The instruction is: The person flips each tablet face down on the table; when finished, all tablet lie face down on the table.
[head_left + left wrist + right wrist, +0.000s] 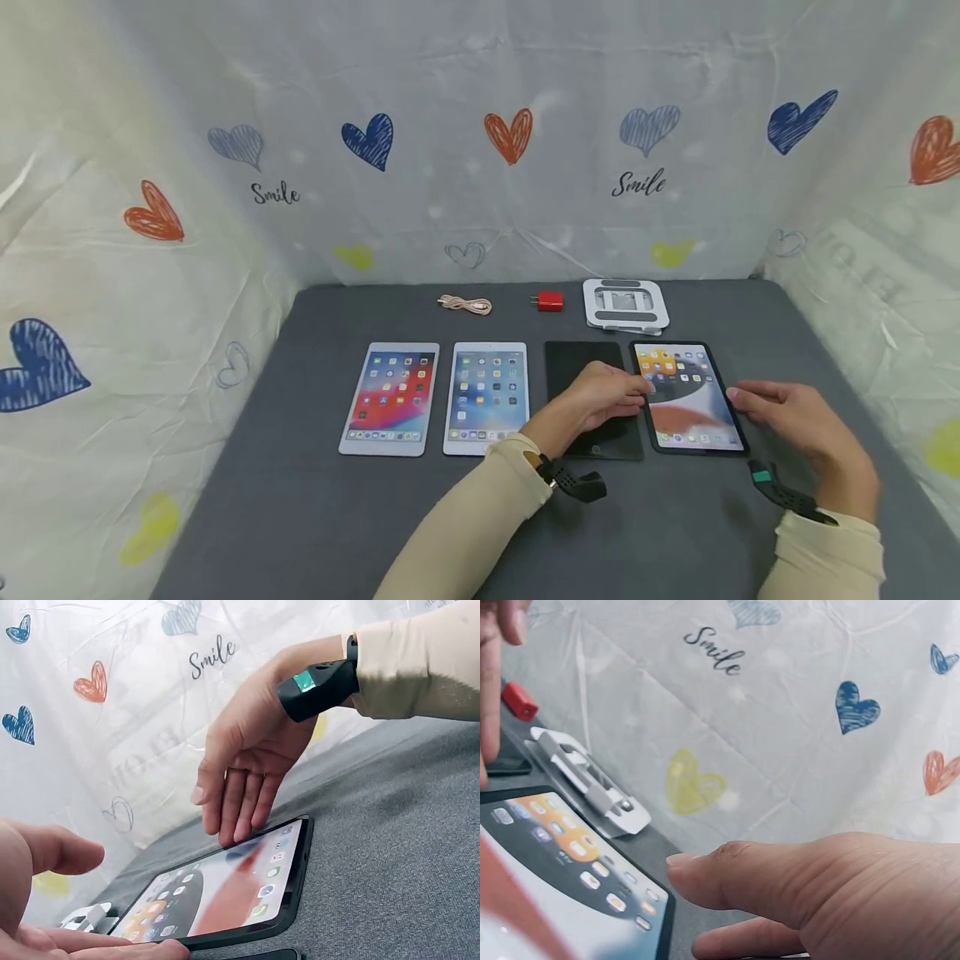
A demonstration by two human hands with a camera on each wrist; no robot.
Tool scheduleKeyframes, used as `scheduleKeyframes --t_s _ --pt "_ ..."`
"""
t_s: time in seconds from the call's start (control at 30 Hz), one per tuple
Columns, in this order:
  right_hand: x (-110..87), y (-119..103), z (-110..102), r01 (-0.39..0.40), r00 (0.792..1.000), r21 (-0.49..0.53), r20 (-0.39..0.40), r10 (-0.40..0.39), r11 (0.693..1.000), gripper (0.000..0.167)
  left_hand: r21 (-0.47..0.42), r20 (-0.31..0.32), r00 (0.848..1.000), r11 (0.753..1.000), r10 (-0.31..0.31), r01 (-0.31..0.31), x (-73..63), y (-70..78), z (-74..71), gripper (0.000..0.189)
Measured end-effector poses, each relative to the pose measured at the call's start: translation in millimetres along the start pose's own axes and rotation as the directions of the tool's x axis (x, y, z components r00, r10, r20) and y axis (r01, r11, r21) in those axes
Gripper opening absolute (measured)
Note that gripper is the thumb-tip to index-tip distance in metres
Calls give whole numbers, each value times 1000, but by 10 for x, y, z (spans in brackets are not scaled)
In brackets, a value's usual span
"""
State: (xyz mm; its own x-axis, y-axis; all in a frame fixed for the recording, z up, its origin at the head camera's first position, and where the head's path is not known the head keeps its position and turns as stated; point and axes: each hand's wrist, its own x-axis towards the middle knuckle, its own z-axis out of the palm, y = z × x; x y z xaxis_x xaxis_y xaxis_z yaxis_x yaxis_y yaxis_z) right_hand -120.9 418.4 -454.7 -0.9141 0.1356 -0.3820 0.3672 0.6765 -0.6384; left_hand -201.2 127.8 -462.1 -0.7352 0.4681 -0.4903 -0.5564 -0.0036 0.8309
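Grey cloth covers the table [300,517], and I record four tablets set across it in a single row. At the right end lies the black-edged tablet [686,400], lit screen upward, apparently flat on its back — presumably so that its icons can be read from my side.

My left hand [607,393] is at its left edge, fingers extended and not curled; whether the fingertips bear on the rim I cannot tell. My right hand [795,417] stands opposite, just beside the right edge, thumb straight and fingers relaxed, gripping nothing. I judge the two hands are set this way because opposite edges give even guidance and leave the glass untouched.

The left forearm crosses the near side, and that hand sits above the dark tablet [615,442], whose screen shows black. Two white tablets, the left one [390,400] and the middle one [489,392], lie lit and face up, spaced apart, likely to keep each one distinct.

Along the far side, noted: a bundled cable [465,305], a red charger [550,302] and a folded white stand [626,306] — probably placed there to leave the near area for the tablets.
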Motion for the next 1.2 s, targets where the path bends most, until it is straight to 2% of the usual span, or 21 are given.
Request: scheduleKeyframes --t_s 0.17,0.3,0.43,0.57,0.7,0.83,1.0,1.2 --pt "25 8 39 4 999 29 -46 -3 1000 82 -24 26 999 999 -38 38 38 34 -4 28" --pt "62 63 22 -27 998 109 -61 34 994 84 -27 31 998 998 -53 54 58 28 37 32" --pt "125 110 0 -32 998 201 -49 42 979 87 -20 20 999 999 -42 42 40 3 82 36" --pt "180 146 -45 -5 1000 295 21 -1 956 86 -37 52 998 999 -20 22 51 -51 113 36" --pt "205 190 -105 -7 995 318 97 -25 948 89 -51 127 992 998 -21 28 89 -119 115 26" --pt "241 198 -136 -3 989 337 143 -48 942 91 -61 160 987 997 -26 36 115 -135 51 26" --pt "218 162 -187 -9 991 338 125 -35 941 89 -44 193 981 999 -11 20 88 -61 -21 34" --pt "139 35 -269 -17 996 311 93 -13 950 89 -78 225 974 997 38 -21 21 140 -62 44"
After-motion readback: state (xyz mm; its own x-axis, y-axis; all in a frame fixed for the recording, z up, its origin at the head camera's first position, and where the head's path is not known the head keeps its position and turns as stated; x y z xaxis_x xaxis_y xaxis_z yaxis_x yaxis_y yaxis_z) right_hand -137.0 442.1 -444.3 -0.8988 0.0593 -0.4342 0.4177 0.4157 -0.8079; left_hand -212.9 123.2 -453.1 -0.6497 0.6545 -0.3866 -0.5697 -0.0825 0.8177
